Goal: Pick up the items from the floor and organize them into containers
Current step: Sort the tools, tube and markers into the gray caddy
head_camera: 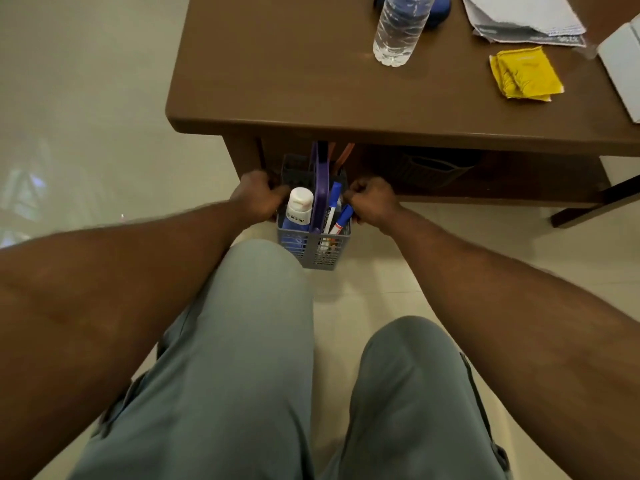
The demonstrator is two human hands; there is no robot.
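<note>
My left hand (258, 197) and right hand (372, 202) are curled tight on opposite sides of the grey slotted caddy (313, 244), which is held at the brown table's (311, 98) lower shelf. Risk: the tall purple handle (320, 199) snags the tabletop edge and tips the markers (343, 218) out. The white-capped tube (298, 207) reads roughly "derma", inverted.

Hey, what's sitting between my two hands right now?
In the head view, the gray basket lies between the left hand and the right hand, which grip its sides. It holds a white-capped bottle, a purple item and blue markers.
</note>
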